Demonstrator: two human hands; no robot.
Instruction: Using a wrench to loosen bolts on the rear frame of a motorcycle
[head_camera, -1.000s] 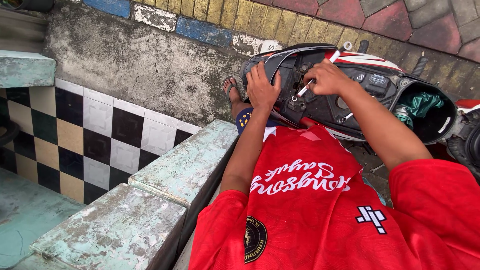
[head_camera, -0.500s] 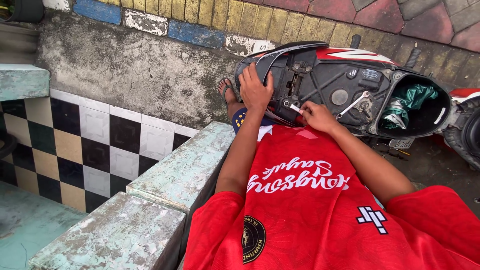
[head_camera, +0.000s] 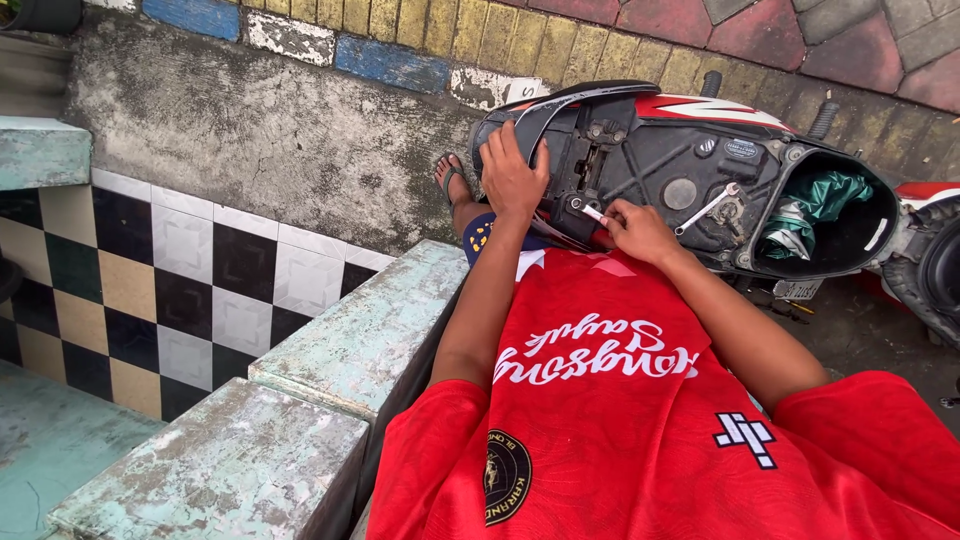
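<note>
Roughly, left to right:
Left hand (head_camera: 513, 178): fingers spread flat on the scooter (head_camera: 690, 180) frame's left edge, grasping nothing, seemingly steadying it.
Right hand (head_camera: 640, 230): fingers pinched on one small white-tipped tool (head_camera: 592, 213), its tip at the frame's lower edge.
Wrench (head_camera: 706, 208): one, resting mid-frame.
Green cloth (head_camera: 825, 195): one, in the right-end compartment.

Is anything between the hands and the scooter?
Nothing visible is. The left hand already rests on the scooter's opened body, and the right hand holds a small white tool right against it.
</note>
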